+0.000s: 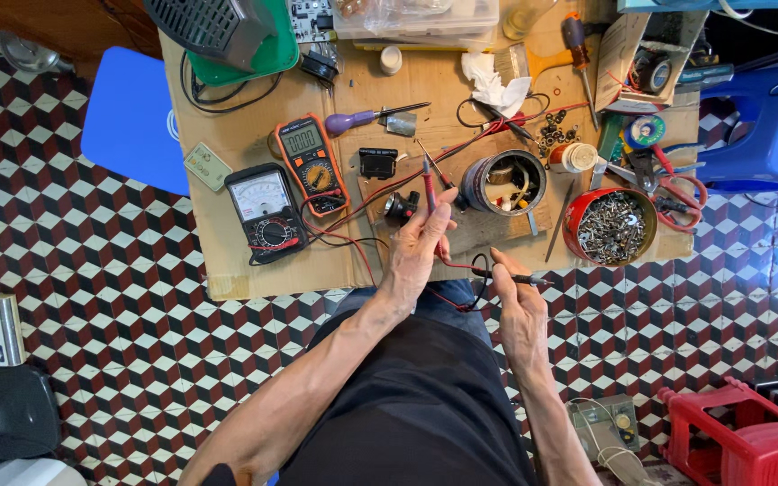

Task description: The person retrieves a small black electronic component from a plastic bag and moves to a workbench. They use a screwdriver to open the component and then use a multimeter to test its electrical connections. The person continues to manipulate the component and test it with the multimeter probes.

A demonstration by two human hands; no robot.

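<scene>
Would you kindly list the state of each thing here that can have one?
Left hand: closed around the red probe, held tip up.
Right hand: gripping the black probe, lying level, tip pointing right.
Orange digital multimeter: leads plugged in, display on.
Black analog meter: lying face up.
Red tin: open, full of screws.
Scissors: closed.

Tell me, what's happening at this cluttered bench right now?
A person sits over a cardboard-covered work surface on a tiled floor, holding a meter probe in each hand. The left hand holds the red probe upright; the right hand holds the black probe, pointing right. Neither tip touches anything. Their leads run toward an orange digital multimeter, beside a black analog meter. Nearby sit a small black part, a round tin of odds and ends and a red bowl of screws.
</scene>
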